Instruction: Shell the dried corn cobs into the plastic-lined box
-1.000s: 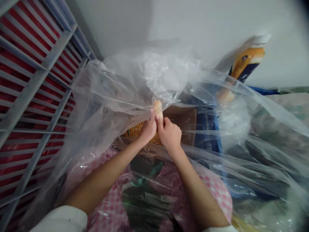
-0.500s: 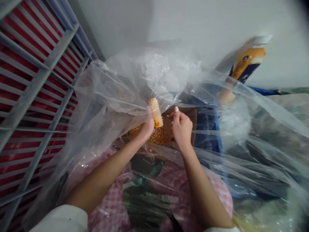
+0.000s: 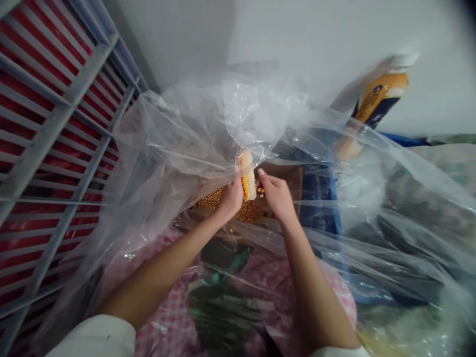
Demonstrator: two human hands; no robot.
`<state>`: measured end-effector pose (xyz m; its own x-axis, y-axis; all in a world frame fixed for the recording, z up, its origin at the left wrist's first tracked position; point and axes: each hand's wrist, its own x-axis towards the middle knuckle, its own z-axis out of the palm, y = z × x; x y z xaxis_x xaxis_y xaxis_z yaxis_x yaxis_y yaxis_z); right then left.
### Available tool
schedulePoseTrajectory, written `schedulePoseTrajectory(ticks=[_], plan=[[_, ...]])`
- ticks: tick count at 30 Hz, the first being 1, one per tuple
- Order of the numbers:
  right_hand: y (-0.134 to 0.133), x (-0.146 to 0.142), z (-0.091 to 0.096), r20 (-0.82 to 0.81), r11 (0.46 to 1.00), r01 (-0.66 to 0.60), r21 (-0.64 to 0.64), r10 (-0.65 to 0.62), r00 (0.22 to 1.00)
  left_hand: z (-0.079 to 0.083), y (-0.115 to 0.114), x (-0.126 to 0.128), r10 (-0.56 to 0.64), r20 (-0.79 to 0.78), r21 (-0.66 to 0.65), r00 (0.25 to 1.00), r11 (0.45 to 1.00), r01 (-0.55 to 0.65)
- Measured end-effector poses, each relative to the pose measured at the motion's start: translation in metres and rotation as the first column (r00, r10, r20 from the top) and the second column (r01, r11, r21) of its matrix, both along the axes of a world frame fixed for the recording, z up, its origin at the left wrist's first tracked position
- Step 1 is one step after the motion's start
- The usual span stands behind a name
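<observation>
My left hand (image 3: 232,197) is closed around a corn cob (image 3: 248,174), which stands almost upright over the middle of the view. Its right side is bare and pale, while a strip of yellow kernels shows along the left edge. Close on the right is my right hand (image 3: 275,194), its fingers curled together with a few loose corn kernels (image 3: 261,192) at them. A small gap separates it from the cob. Beneath both hands lies a heap of corn kernels (image 3: 248,212), inside a clear plastic bag (image 3: 163,148) that spreads wide around my arms.
At left stands a slatted plastic crate (image 3: 89,74) with red behind its bars. A blue crate (image 3: 320,193) sits right of the kernels, under the plastic. An orange and dark-blue bottle (image 3: 383,96) leans against the pale wall (image 3: 297,39). Pink checked cloth (image 3: 167,307) covers my legs.
My left hand has shifted slightly right and turned the cob, showing a different side. My right hand has dipped and moved closer to it, with loose kernels now visible at the fingers.
</observation>
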<state>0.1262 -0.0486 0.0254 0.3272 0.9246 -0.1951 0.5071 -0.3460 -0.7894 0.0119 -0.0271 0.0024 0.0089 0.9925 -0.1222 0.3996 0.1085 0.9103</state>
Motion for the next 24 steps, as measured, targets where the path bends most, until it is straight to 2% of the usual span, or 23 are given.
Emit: schedulePoseTrajectory(ticks=[3,4,6,8,11,15,19,22,24], plan=[[0.002,0.010,0.009,0.091,0.972,0.169,0.165,-0.185,0.978,0.005,-0.005,-0.002,-0.008,-0.083,0.066,0.996,0.998,0.013],[0.001,0.008,0.012,0.072,0.972,0.168,0.165,-0.182,0.981,0.006,-0.008,-0.001,-0.035,-0.119,0.078,0.992,0.996,0.044],[-0.002,-0.003,0.013,0.048,0.995,0.067,0.076,-0.071,0.996,0.007,-0.014,0.000,-0.101,-0.189,0.074,0.977,0.990,0.117],[-0.005,-0.016,0.012,0.118,0.999,-0.025,-0.031,0.029,0.993,0.009,-0.019,0.003,-0.146,-0.234,0.056,0.961,0.985,0.163],[-0.008,-0.030,0.008,0.256,0.997,-0.016,-0.075,0.035,0.966,0.010,-0.022,0.005,-0.139,-0.252,0.056,0.958,0.986,0.158],[-0.008,-0.033,0.002,0.336,0.998,-0.058,-0.021,0.062,0.940,0.007,-0.021,0.003,-0.114,-0.200,0.069,0.973,0.989,0.130],[-0.008,-0.033,-0.004,0.335,0.997,-0.079,-0.005,0.076,0.939,-0.003,-0.023,0.003,-0.073,-0.077,0.074,0.994,0.994,0.079],[-0.005,-0.029,-0.008,0.252,0.998,-0.025,0.049,0.012,0.968,-0.008,-0.023,0.006,-0.023,0.046,-0.007,0.999,1.000,0.023],[-0.002,-0.021,-0.010,0.087,1.000,0.009,0.029,-0.011,0.996,-0.008,-0.019,0.007,0.003,0.096,-0.065,0.995,0.998,0.003]])
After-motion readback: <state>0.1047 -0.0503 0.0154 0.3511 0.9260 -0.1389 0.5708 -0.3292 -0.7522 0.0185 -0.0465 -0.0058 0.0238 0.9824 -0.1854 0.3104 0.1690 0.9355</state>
